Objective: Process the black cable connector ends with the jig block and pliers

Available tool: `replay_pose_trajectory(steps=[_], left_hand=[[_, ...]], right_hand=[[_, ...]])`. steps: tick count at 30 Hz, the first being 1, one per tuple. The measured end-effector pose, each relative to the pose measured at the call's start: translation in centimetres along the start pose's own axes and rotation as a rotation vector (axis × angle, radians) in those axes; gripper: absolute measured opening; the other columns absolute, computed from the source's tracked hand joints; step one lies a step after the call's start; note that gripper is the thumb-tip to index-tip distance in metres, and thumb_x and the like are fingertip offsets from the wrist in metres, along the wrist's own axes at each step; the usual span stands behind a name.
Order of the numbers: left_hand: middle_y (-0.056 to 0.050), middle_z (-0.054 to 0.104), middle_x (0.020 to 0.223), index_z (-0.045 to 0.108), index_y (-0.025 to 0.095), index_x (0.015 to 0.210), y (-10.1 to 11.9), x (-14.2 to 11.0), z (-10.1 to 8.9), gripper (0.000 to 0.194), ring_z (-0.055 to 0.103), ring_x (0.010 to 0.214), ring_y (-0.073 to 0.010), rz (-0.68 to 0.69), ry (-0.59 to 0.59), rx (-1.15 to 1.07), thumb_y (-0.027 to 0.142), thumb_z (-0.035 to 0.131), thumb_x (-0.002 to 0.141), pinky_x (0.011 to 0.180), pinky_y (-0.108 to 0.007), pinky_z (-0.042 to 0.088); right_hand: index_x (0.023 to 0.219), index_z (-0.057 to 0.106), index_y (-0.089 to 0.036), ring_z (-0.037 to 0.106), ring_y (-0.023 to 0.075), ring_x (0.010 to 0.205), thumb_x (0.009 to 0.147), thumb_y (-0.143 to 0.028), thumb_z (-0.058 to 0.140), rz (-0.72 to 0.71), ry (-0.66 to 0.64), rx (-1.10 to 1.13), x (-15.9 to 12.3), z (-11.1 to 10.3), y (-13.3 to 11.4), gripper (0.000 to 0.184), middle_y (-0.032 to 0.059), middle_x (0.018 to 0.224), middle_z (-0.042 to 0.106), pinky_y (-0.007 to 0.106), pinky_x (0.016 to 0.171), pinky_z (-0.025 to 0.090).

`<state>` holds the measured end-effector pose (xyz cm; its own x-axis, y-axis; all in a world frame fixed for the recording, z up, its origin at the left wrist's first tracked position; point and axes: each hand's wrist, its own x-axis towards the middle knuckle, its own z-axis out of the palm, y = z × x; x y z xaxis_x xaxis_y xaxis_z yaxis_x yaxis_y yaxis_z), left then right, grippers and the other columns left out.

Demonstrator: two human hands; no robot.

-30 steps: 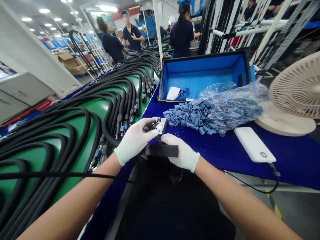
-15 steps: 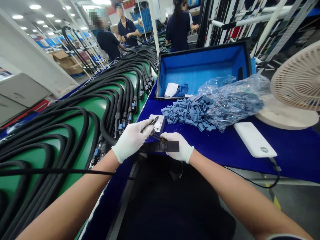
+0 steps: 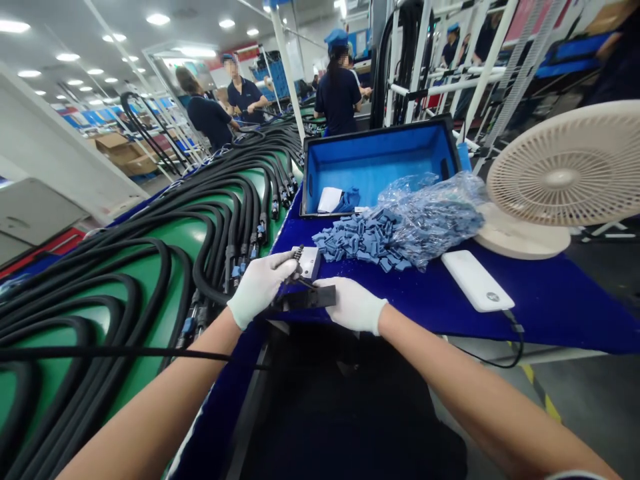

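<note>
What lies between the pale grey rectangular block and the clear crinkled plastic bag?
A loose heap of small blue plastic pieces lies between the block and the bag in the head view.

Matt cloth gloves (image 3: pixel 357 304), a smooth metal block (image 3: pixel 312 262) at the worker's twelve o'clock, glossy crinkled plastic bag (image 3: pixel 440 210) at one.

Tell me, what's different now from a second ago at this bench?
The view has swung, so the crate and fan sit further left in the picture. The left hand, still pinching a small dark part, has drawn its fingertips back from over the pale block to its left edge. Nothing is visibly let go. The right hand stays by the black bar; the blue pieces look unchanged.
</note>
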<state>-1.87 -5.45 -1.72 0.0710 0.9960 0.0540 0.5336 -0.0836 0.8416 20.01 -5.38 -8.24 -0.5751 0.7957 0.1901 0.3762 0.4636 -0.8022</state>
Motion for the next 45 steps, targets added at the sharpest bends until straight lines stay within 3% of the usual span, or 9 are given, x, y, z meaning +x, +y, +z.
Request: replay_pose_trajectory(steps=[4, 9, 13, 18, 29, 37, 39, 42, 45], left_hand=[[-0.012, 0.073, 0.105, 0.067, 0.015, 0.12, -1.3, 0.6, -0.2, 0.047, 0.071, 0.092, -0.0218, -0.102, -0.07, -0.517, 0.049, 0.07, 0.088, 0.087, -0.037, 0.058], [-0.012, 0.07, 0.11, 0.063, 0.014, 0.129, -0.9, 0.6, 0.0, 0.052, 0.069, 0.095, -0.0184, -0.125, -0.172, -0.707, 0.035, 0.078, 0.084, 0.088, -0.031, 0.058], [-0.013, 0.071, 0.123, 0.062, 0.015, 0.137, 0.6, -1.2, 0.4, 0.059, 0.068, 0.111, -0.0263, -0.038, -0.138, -0.418, 0.036, 0.076, 0.084, 0.103, -0.041, 0.052], [-0.006, 0.074, 0.116, 0.078, 0.021, 0.114, 1.6, -3.2, 1.1, 0.035, 0.067, 0.111, -0.0276, 0.113, -0.083, 0.111, 0.038, 0.071, 0.084, 0.107, -0.04, 0.047], [-0.008, 0.068, 0.099, 0.08, 0.024, 0.104, -0.7, -2.1, 1.6, 0.022, 0.065, 0.097, -0.0237, 0.436, -0.163, 0.376, 0.032, 0.066, 0.089, 0.089, -0.036, 0.052], [-0.002, 0.066, 0.102, 0.031, 0.021, 0.159, -2.0, 1.1, 2.0, 0.112, 0.066, 0.088, -0.0207, 0.036, -0.426, -0.031, 0.022, 0.083, 0.06, 0.086, -0.036, 0.054], [-0.001, 0.067, 0.096, 0.045, 0.02, 0.152, -1.8, 0.4, 2.0, 0.102, 0.065, 0.086, -0.0214, 0.059, -0.329, 0.089, 0.025, 0.085, 0.059, 0.086, -0.036, 0.053], [-0.004, 0.07, 0.094, 0.075, 0.022, 0.113, -2.0, -2.4, 2.4, 0.049, 0.065, 0.09, -0.0235, 0.098, -0.035, 0.182, 0.036, 0.085, 0.067, 0.089, -0.036, 0.052], [-0.008, 0.072, 0.087, 0.077, 0.019, 0.084, -3.0, -5.3, 3.2, 0.025, 0.066, 0.081, -0.0234, -0.079, 0.016, -0.231, 0.044, 0.076, 0.08, 0.079, -0.035, 0.056]], right_hand=[[0.105, 0.07, -0.018, 0.067, 0.0247, 0.093, 0.077, -0.011, 0.066, 0.035, 0.093, -0.163, -1.0, -2.4, 0.3, 0.029, 0.0101, 0.101, 0.073, 0.036, 0.088, 0.049], [0.125, 0.063, -0.021, 0.064, 0.0203, 0.106, 0.074, -0.018, 0.074, -0.041, 0.121, 0.297, -1.2, -2.5, -0.6, 0.052, 0.0049, 0.122, 0.068, 0.034, 0.097, 0.049], [0.113, 0.064, -0.02, 0.064, 0.0164, 0.09, 0.074, -0.016, 0.071, -0.015, 0.16, 0.43, -0.7, -1.3, -1.0, 0.04, 0.0012, 0.105, 0.069, 0.031, 0.086, 0.051], [0.113, 0.059, -0.02, 0.062, 0.0197, 0.097, 0.071, -0.019, 0.074, 0.027, 0.22, 0.489, 0.0, -0.5, -0.5, 0.045, 0.002, 0.105, 0.066, 0.036, 0.09, 0.051], [0.121, 0.047, -0.023, 0.062, 0.0171, 0.069, 0.064, -0.006, 0.064, 0.132, 0.053, 0.845, -0.2, 0.6, -1.4, 0.062, -0.0014, 0.092, 0.062, 0.036, 0.071, 0.057], [0.114, 0.054, -0.022, 0.064, 0.0192, 0.09, 0.065, -0.007, 0.066, 0.15, 0.146, 0.724, -0.9, 1.4, -1.3, 0.052, 0.0033, 0.108, 0.066, 0.033, 0.075, 0.056], [0.114, 0.055, -0.021, 0.065, 0.0192, 0.09, 0.065, -0.007, 0.067, 0.16, 0.17, 0.742, -0.9, 1.5, -0.9, 0.052, 0.004, 0.109, 0.067, 0.033, 0.076, 0.057], [0.108, 0.056, -0.021, 0.068, 0.0195, 0.092, 0.067, -0.009, 0.069, 0.185, 0.308, 0.784, -1.2, 2.0, -1.0, 0.045, 0.0051, 0.114, 0.068, 0.035, 0.082, 0.058], [0.109, 0.054, -0.022, 0.07, 0.0204, 0.097, 0.074, -0.016, 0.071, 0.204, 0.468, 0.854, -2.0, 3.2, -2.1, 0.04, 0.0058, 0.122, 0.068, 0.038, 0.087, 0.059]])
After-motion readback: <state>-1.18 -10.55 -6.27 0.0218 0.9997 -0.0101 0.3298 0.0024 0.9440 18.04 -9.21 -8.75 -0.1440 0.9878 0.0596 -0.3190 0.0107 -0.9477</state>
